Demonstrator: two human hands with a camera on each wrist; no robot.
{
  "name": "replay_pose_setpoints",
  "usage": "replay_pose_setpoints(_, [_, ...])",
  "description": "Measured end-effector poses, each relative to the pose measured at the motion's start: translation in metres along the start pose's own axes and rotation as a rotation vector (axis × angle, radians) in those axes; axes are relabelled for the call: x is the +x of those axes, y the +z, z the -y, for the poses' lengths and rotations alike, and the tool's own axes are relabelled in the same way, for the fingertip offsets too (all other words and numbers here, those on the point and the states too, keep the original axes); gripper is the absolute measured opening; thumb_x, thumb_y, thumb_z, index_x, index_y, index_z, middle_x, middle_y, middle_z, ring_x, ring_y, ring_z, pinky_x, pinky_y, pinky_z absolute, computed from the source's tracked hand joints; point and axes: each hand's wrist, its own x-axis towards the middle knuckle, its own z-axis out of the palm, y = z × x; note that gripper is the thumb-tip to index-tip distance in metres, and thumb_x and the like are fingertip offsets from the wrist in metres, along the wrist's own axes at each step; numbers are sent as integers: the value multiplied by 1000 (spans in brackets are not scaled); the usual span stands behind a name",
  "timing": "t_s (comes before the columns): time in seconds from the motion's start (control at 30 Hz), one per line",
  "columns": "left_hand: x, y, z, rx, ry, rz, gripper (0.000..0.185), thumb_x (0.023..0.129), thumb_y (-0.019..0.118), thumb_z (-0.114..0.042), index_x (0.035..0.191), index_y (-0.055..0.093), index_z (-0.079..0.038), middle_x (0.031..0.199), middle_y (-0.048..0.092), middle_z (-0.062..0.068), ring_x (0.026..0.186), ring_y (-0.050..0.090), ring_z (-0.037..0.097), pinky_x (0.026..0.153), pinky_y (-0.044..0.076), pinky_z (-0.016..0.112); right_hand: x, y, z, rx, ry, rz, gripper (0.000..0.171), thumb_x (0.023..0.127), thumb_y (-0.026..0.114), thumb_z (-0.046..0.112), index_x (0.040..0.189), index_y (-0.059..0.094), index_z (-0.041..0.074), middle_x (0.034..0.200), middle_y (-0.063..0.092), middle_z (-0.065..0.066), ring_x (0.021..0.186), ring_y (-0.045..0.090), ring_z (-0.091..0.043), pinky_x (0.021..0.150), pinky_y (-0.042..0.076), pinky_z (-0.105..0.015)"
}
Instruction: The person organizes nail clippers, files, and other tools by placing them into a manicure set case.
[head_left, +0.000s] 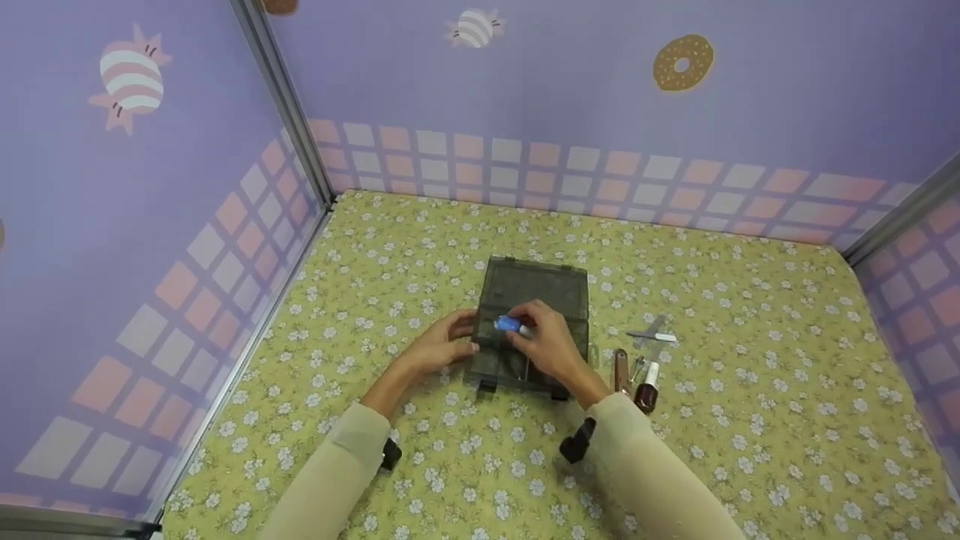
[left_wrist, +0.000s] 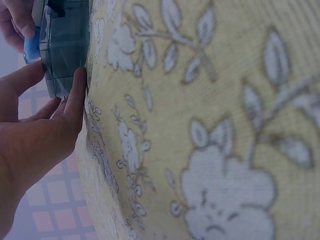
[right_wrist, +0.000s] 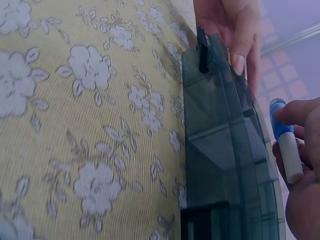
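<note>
A dark smoky plastic compartment box [head_left: 534, 300] lies open on the flowered cloth [head_left: 450, 240]. My right hand [head_left: 546, 339] hovers over its near half and pinches a small white tube with a blue cap [head_left: 510, 325]; the tube with its blue cap [right_wrist: 285, 140] shows beside the box's edge [right_wrist: 220, 150]. My left hand [head_left: 442, 343] rests against the box's left side, fingers fairly straight; a fingertip [left_wrist: 79, 95] touches the box's wall [left_wrist: 65, 45].
To the right of the box lie a brown-handled tool [head_left: 621, 370], a dark nail-polish bottle [head_left: 648, 388], a metal file [head_left: 652, 337] and small tweezers. Purple patterned walls close in the left, back and right sides.
</note>
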Motion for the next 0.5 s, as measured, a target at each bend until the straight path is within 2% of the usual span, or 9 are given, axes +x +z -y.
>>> replay_pose_setpoints(0.27, [0,0,2,11,7,-4,69,104,62,1,166,30,-4,164,40,22,150,42,37,113,47,50,11,16,3,2,31,69,23,98,78,8,120,71,5,114,65,-7,105,66,-20,93,57,-40])
replay_pose_setpoints(0.5, [1,0,0,21,5,-2,70,104,61,1,166,29,-5,164,40,22,150,42,37,112,48,49,15,20,1,3,16,85,24,98,77,8,121,71,3,115,65,-9,105,66,-22,92,57,-42])
